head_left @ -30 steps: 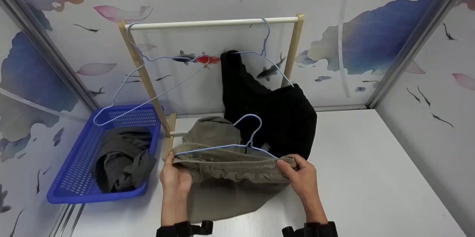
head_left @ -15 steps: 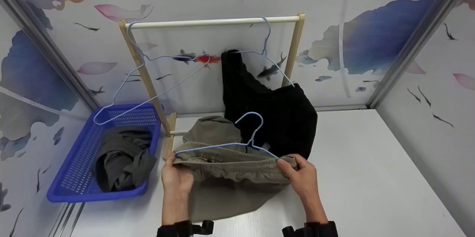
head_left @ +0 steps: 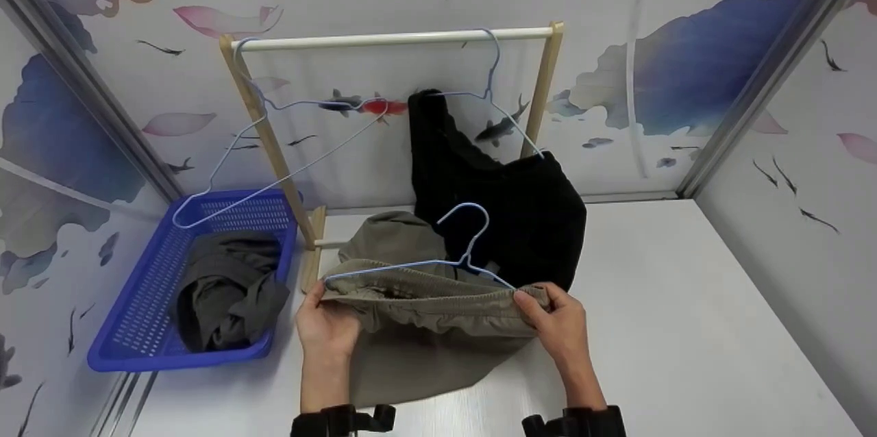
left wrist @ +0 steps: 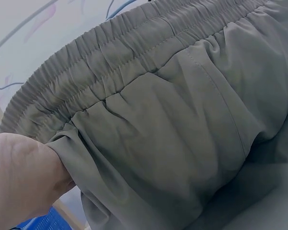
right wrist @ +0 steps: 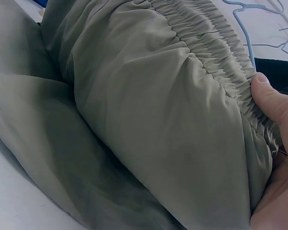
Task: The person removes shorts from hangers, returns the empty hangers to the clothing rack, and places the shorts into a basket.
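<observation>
Olive-grey pants (head_left: 438, 355) with a gathered elastic waistband (left wrist: 110, 62) are held up in front of me in the head view. A light-blue hanger (head_left: 473, 231) sits in the waist opening, its hook pointing up. My left hand (head_left: 329, 327) pinches the waistband at the hanger's left end. At the other end, my right hand (head_left: 562, 324) grips the waistband, the thumb (right wrist: 266, 91) pressing beside the hanger. The hanger's lower part is hidden inside the cloth. Part of the pants lies behind the hanger, near the rack's foot.
A rack with a white rail (head_left: 397, 40) and wooden posts stands behind. From it hang a bare blue hanger (head_left: 226, 156) at left and a black garment (head_left: 500, 218) at right. A blue basket (head_left: 116, 348) holds dark grey clothing (head_left: 226, 293). Patterned walls enclose the white table (head_left: 685, 327).
The hanger and waistband shift very slightly in the head view, the hook edging up and right. Both hands keep their hold on the pants.
</observation>
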Motion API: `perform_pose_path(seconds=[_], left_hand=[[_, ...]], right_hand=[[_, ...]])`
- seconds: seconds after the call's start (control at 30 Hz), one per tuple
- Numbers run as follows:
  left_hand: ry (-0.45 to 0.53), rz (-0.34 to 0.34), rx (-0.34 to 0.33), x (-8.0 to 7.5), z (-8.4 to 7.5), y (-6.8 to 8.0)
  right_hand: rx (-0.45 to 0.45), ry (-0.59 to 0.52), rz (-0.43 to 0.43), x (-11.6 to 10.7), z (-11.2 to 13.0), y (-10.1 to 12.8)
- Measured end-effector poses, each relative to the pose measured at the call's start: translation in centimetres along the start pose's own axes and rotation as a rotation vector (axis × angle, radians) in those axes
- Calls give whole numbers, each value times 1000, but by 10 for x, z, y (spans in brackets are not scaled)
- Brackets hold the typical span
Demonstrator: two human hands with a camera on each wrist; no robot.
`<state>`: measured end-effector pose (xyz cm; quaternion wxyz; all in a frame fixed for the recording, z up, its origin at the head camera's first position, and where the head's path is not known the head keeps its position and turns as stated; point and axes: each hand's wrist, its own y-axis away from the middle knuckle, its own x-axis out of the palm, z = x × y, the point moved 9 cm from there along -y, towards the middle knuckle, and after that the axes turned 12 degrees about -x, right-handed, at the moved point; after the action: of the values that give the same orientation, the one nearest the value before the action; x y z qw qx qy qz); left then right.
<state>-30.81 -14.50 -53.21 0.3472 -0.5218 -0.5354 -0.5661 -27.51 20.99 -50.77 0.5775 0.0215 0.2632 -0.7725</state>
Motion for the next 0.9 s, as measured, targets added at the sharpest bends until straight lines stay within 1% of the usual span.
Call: perform_pose_path(seconds=[0.2,0.33,0.6,0.77,0.9], left_hand=[[37,20,-4,0,0,2],[43,29,-6,-1,0,1],[59,40,-24,-1,2,1],[83,42,-36,-3,4,0],[124,72,-49,-2,7,0]], right_hand=[[2,-28,-4,1,1,1],[8,-39,-2,1,1,2],[4,-12,-1,2,0,2],[15,-16,1,3,-2,3],[32,-27,3,5,-4,3]])
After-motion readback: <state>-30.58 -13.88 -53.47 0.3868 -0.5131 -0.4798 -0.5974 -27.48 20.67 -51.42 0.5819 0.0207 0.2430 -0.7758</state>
